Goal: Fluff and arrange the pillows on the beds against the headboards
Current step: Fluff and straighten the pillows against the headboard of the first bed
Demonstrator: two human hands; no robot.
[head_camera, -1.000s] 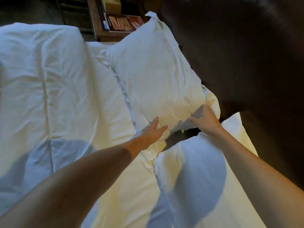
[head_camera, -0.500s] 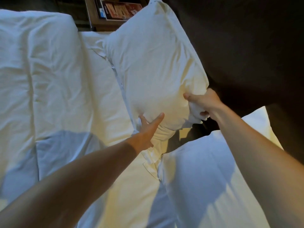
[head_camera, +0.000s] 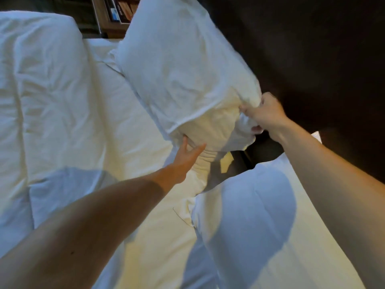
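A large white pillow (head_camera: pixel 183 74) is raised on its near end and leans toward the dark headboard (head_camera: pixel 312 59). My right hand (head_camera: pixel 264 113) is shut on the pillow's near right corner, bunching the fabric. My left hand (head_camera: pixel 187 155) pushes under the pillow's near left corner with fingers spread against it. A second white pillow (head_camera: pixel 260 215) lies flat nearer to me at the right, partly under my right forearm.
A white sheet (head_camera: pixel 133 126) covers the mattress beside the pillows. A folded white duvet (head_camera: pixel 41 97) lies on the left. A wooden nightstand (head_camera: pixel 104 15) with a printed card stands beyond the bed at the top.
The far pillow has been lifted higher and tipped toward the headboard. My right hand went from resting on its corner to gripping it; my left hand slid under the near edge.
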